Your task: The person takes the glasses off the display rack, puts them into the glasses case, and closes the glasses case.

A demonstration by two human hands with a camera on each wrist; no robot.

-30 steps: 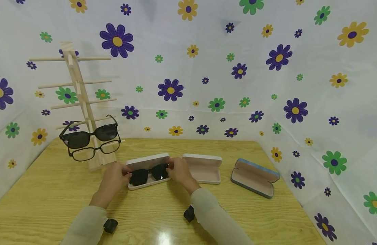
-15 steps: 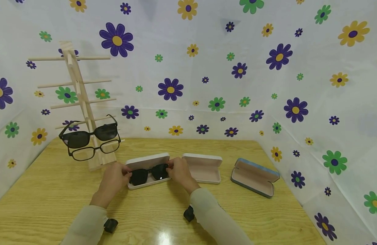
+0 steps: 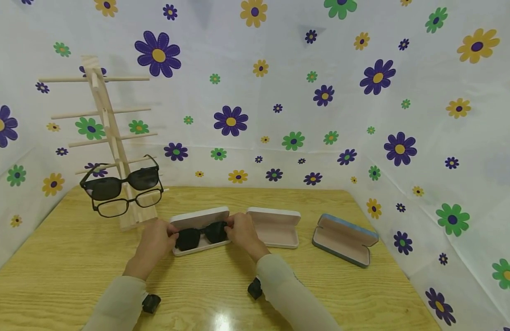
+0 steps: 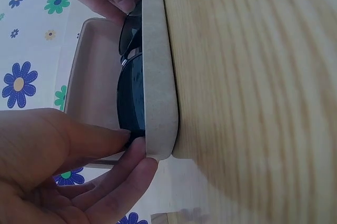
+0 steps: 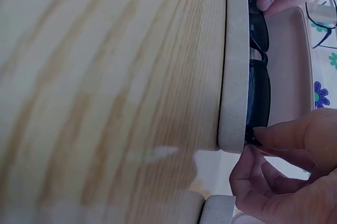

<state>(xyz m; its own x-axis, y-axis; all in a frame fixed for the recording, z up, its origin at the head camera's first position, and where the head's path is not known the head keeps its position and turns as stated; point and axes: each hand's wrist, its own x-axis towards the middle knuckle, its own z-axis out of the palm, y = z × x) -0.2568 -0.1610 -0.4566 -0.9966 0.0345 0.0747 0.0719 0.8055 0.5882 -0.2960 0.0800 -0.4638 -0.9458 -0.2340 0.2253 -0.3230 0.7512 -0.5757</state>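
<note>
Dark-lensed black sunglasses [image 3: 187, 239] lie in an open white glasses case [image 3: 184, 253], their lenses toward the person. The left hand [image 3: 153, 241] pinches the left end of the frame between thumb and fingers, its fingertips touching the case's edge. At the opposite end, the right hand [image 3: 243, 232] pinches the frame the same way. Both wrist views show the sunglasses [image 4: 130, 89] sunk partly behind the case's front wall [image 4: 159, 76], with the raised lid [image 5: 289, 66] behind them. Their temples are hidden.
A second open white case [image 3: 275, 230] stands right of the right hand, and an open blue-grey case [image 3: 341, 243] farther right. Behind the left hand rises a wooden rack [image 3: 110, 124] carrying sunglasses [image 3: 103, 188] and clear-lensed glasses [image 3: 112, 208]. Flowered cloth [image 3: 255, 92] encloses the table [image 3: 221, 285].
The left forearm has shifted very slightly. Otherwise both hands, the sunglasses and the case stay as they were.
</note>
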